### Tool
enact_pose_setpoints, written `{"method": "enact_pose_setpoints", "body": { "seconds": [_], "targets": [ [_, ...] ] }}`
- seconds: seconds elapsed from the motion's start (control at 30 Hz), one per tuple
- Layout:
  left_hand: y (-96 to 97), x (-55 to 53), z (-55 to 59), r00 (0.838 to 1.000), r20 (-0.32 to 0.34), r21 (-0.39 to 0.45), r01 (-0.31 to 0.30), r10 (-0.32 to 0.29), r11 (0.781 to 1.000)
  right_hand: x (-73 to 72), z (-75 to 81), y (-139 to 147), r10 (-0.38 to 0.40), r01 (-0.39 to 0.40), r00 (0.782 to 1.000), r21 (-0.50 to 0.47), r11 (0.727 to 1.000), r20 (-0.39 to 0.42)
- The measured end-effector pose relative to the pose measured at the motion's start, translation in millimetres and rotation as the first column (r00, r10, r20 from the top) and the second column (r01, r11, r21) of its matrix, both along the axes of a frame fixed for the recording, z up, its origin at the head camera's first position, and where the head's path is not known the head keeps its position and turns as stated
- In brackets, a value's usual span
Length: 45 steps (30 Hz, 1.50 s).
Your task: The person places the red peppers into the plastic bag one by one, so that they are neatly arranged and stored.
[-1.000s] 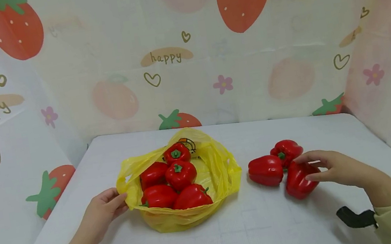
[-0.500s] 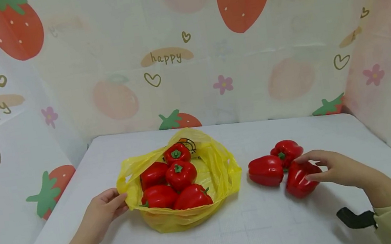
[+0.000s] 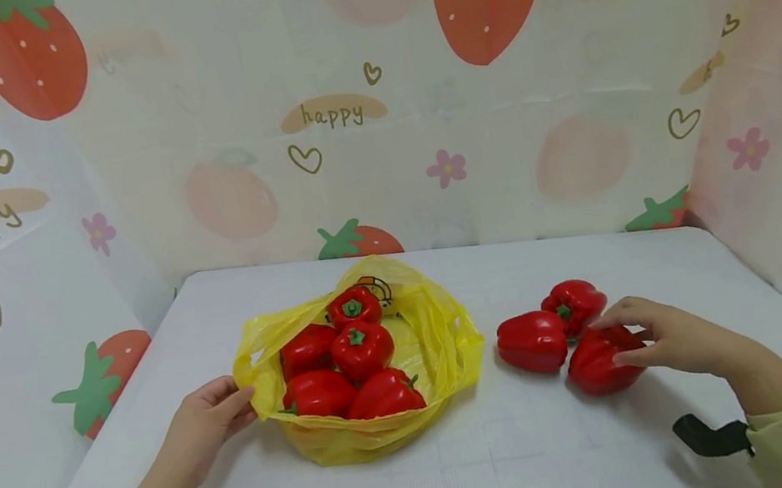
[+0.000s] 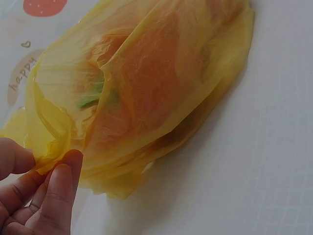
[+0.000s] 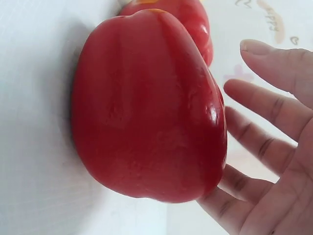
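A yellow bag [image 3: 349, 446] is held at its edge by the left hand [image 3: 208, 419]; a loose red pepper [image 3: 600, 371] is met by the right hand [image 3: 685, 333].
The plastic is pinched between thumb and fingers, apparently so that the mouth is steadied around the five peppers [image 3: 362, 358] inside. On the worktop [image 3: 486, 474], right of the bag, the loose red pepper is met with a slack grip, fingers extended, though contact is partly hidden. Two more peppers [image 3: 532, 344] are clustered beside it.

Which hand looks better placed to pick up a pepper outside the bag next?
Probably the right hand: its fingers are at the front loose pepper, while the left hand pinches the yellow bag, away from those peppers.
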State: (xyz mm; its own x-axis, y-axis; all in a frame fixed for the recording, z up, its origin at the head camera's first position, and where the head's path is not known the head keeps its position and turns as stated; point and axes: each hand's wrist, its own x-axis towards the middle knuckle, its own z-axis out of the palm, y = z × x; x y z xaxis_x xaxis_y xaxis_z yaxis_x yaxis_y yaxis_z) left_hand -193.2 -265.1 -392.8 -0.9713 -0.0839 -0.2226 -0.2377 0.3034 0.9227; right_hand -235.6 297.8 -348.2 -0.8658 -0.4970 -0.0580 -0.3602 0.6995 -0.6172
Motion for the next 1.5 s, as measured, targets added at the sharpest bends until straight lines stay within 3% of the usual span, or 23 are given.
{"method": "enact_pose_setpoints", "body": {
  "seconds": [0.53,0.73,1.07,1.5],
  "targets": [
    [-0.3,-0.2,-0.4,1.0,0.002,0.005,0.0,0.0,1.0,2.1,-3.3,8.2,0.024,-0.026,0.993,0.015,1.0,0.115],
    [-1.0,-0.8,-2.1,1.0,0.003,-0.011,0.002,-0.001,1.0,0.6,-6.3,11.0,0.014,-0.019,0.981,0.028,0.999,0.192],
    [-1.3,-0.6,-1.6,1.0,0.001,-0.011,0.006,-0.006,1.0,-0.7,-11.8,14.4,-0.032,0.028,0.971,0.019,0.999,0.238],
    [-1.0,1.1,-0.3,1.0,0.002,-0.007,0.009,-0.008,1.0,-3.5,-19.3,14.8,-0.033,0.036,0.986,-0.017,0.999,0.161]
  ]
}}
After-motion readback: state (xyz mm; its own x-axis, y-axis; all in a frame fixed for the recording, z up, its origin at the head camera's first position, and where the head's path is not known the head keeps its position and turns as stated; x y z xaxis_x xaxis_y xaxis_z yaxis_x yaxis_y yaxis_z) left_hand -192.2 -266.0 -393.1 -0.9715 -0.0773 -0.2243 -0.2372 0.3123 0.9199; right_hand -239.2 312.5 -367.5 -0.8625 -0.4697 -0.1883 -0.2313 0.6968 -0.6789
